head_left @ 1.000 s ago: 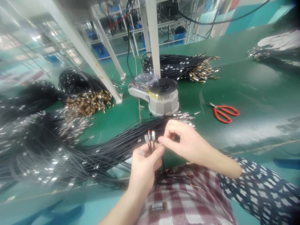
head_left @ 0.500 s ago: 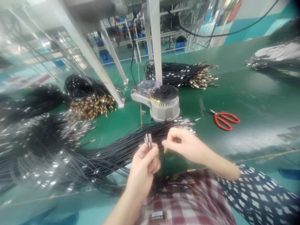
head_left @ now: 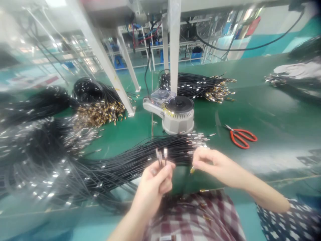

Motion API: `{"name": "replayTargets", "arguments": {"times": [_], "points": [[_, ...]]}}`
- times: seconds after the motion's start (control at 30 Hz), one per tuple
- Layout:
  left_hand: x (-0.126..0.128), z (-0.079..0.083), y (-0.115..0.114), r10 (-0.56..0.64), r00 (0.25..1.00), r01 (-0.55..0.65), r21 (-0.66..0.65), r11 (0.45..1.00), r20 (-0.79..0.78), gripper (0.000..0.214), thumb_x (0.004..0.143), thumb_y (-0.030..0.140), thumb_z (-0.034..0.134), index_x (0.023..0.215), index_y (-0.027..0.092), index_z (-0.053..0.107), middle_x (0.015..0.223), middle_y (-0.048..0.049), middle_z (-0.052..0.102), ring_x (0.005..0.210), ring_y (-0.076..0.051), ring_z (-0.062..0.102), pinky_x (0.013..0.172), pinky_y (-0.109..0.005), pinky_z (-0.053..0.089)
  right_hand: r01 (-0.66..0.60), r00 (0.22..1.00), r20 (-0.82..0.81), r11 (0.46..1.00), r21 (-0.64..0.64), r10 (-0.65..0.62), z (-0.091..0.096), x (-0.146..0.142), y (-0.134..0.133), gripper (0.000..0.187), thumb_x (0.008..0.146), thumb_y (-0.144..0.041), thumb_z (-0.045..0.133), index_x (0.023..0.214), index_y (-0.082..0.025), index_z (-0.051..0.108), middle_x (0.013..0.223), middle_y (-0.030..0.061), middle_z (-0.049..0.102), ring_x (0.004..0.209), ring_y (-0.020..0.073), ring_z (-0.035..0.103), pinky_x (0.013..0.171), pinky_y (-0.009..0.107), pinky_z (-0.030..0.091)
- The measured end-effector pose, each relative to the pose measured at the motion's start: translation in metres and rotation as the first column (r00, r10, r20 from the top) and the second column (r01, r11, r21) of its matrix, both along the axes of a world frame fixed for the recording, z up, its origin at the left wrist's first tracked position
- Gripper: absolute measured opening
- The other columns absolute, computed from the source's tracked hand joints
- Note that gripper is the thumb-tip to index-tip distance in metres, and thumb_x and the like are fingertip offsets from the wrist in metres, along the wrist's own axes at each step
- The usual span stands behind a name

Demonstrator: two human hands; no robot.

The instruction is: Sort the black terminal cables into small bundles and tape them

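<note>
Several black cables stand in my left hand (head_left: 157, 182), their silvery connector ends (head_left: 162, 155) pointing up past the closed thumb and fingers. To the right and apart from it, my right hand (head_left: 213, 164) is pinched around a thin black cable. A gold-coloured connector (head_left: 192, 170) shows just below those fingertips; the rest of that cable is blurred. Behind both hands runs a long bundle of black cables (head_left: 140, 154), with pale metal ends (head_left: 199, 139) at its right. More loose cables lie across the checked cloth (head_left: 190, 214) on my lap.
A white round tape dispenser (head_left: 178, 122) stands behind the bundle. Red-handled pliers (head_left: 242, 137) lie to the right on the green table (head_left: 263, 110). Gold-ended cable bundles (head_left: 100, 112) fill the left, another bundle (head_left: 190, 83) lies at the back. White metal posts (head_left: 175, 50) rise from the table.
My right hand has moved right, away from my left, with the gold-ended cable. The connectors in my left hand are spread slightly wider. The whole view has shifted a little.
</note>
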State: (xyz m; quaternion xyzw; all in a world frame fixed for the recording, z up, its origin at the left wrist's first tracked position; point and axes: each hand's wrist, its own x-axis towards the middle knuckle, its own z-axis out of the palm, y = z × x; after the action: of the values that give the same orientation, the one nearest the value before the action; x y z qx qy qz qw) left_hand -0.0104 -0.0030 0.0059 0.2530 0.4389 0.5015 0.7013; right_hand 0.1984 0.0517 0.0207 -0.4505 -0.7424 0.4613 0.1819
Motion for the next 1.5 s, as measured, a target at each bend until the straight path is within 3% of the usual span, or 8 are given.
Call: {"name": "replayTargets", "arguments": {"times": [0.13,0.3,0.5,0.7,0.97,1.17,1.37,1.5], "points": [[0.005,0.001,0.004,-0.25,0.968,0.25,0.01,0.968,0.0,0.021,0.083,0.03,0.068,0.079,0.009,0.068,0.043,0.01,0.031,0.039,-0.002,0.017,0.044,-0.024,0.011,-0.072,0.987,-0.138,0.992,0.103,0.086,0.013,-0.018,-0.004,0.026,0.093,-0.027,0.054,0.07,-0.018,0.059,0.079,0.001,0.054,0.076,0.0142,0.053,0.073,0.027,0.042],[-0.002,-0.001,0.007,-0.41,0.91,0.411,-0.013,0.911,0.054,0.024,0.083,0.029,0.067,0.078,0.006,0.071,0.051,0.0037,0.045,0.039,-0.001,0.023,0.045,-0.024,0.012,-0.144,0.971,-0.175,0.984,0.102,0.16,0.018,-0.025,-0.003,0.028,0.093,-0.02,0.054,0.066,-0.017,0.059,0.078,0.0004,0.058,0.08,0.0134,0.056,0.078,0.026,0.043],[-0.003,-0.008,0.008,-0.382,0.918,0.388,-0.053,0.92,0.104,0.026,0.074,0.031,0.077,0.068,0.007,0.068,0.058,0.0012,0.051,0.037,0.002,0.024,0.044,-0.022,0.011,-0.092,0.977,-0.179,0.988,0.12,0.113,0.01,-0.031,-0.001,0.018,0.091,-0.02,0.058,0.073,-0.017,0.059,0.085,0.0005,0.057,0.081,0.0137,0.056,0.076,0.026,0.043],[0.002,-0.003,0.005,-0.243,0.967,0.242,-0.019,0.97,-0.073,0.03,0.075,0.036,0.075,0.073,0.006,0.071,0.06,-0.0028,0.059,0.036,0.001,0.028,0.043,-0.021,0.015,-0.027,0.988,-0.148,0.996,0.089,0.04,0.008,-0.037,-0.003,0.025,0.09,-0.023,0.056,0.066,-0.017,0.056,0.073,-0.0008,0.057,0.073,0.0132,0.055,0.071,0.026,0.042],[0.001,-0.01,0.0,-0.14,0.933,0.17,0.064,0.983,-0.331,0.028,0.078,0.036,0.072,0.07,0.01,0.068,0.055,-0.0012,0.059,0.035,-0.001,0.034,0.042,-0.021,0.018,0.066,0.997,0.021,0.994,0.081,-0.068,0.016,-0.041,-0.003,0.023,0.085,-0.028,0.059,0.065,-0.018,0.054,0.071,-0.0011,0.057,0.065,0.0126,0.052,0.06,0.025,0.037],[0.002,-0.003,0.001,-0.059,0.986,0.062,0.014,0.998,-0.154,0.027,0.076,0.037,0.074,0.071,0.014,0.062,0.037,0.0121,0.03,0.035,-0.002,0.02,0.043,-0.021,0.015,0.062,0.998,0.029,0.997,0.037,-0.063,0.02,-0.041,0.0,0.025,0.082,-0.03,0.06,0.062,-0.017,0.054,0.063,-0.0031,0.054,0.059,0.011,0.048,0.056,0.024,0.035],[-0.001,0.002,0.003,-0.19,0.979,0.187,-0.042,0.981,-0.076,0.032,0.079,0.038,0.071,0.064,0.011,0.061,0.038,0.0111,0.028,0.036,-0.002,0.019,0.043,-0.022,0.013,0.045,0.999,0.002,0.999,0.009,-0.045,0.018,-0.039,0.001,0.025,0.083,-0.032,0.059,0.063,-0.017,0.056,0.064,-0.0021,0.058,0.061,0.0118,0.05,0.058,0.025,0.037],[0.0,0.0,0.005,-0.229,0.971,0.227,-0.036,0.973,-0.073,0.026,0.074,0.033,0.077,0.068,0.01,0.065,0.044,0.0083,0.038,0.037,0.0,0.019,0.042,-0.021,0.013,0.015,1.0,-0.01,1.0,-0.019,-0.015,0.017,-0.039,0.0,0.024,0.084,-0.03,0.058,0.065,-0.017,0.06,0.066,-0.0006,0.063,0.062,0.0127,0.054,0.06,0.025,0.038]]}}
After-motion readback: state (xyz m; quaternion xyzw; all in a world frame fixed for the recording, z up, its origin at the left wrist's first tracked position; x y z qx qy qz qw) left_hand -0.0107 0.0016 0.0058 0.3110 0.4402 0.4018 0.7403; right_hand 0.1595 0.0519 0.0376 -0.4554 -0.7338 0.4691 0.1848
